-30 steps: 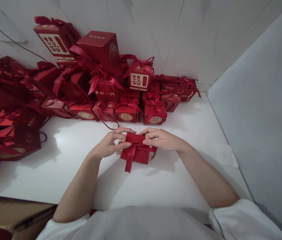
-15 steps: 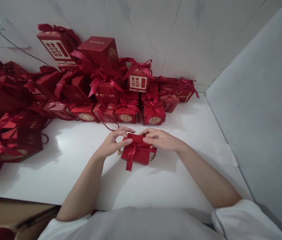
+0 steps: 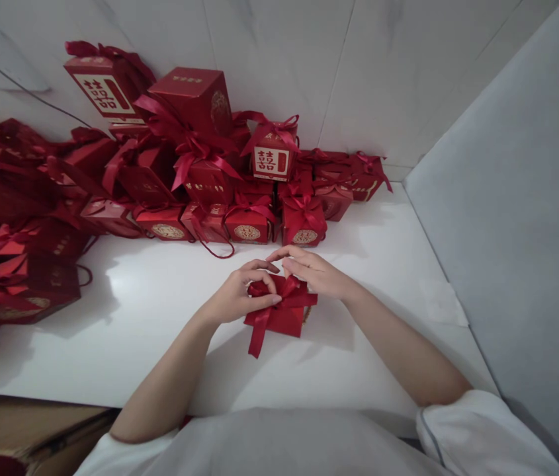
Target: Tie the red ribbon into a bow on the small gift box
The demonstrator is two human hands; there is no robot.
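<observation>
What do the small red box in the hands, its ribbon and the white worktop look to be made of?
Small red gift box: likely matte card, with flat faces and crisp folded edges. Dark red ribbon: looks like satin fabric, with a soft sheen and a limp hanging tail. White worktop: smooth, slightly glossy, perhaps laminate or stone; it reflects light. The left hand and right hand pinch the ribbon's loops.

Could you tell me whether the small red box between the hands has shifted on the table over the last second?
Yes. The small red box sits slightly nearer the person, farther from the row of boxes by the wall.
</observation>
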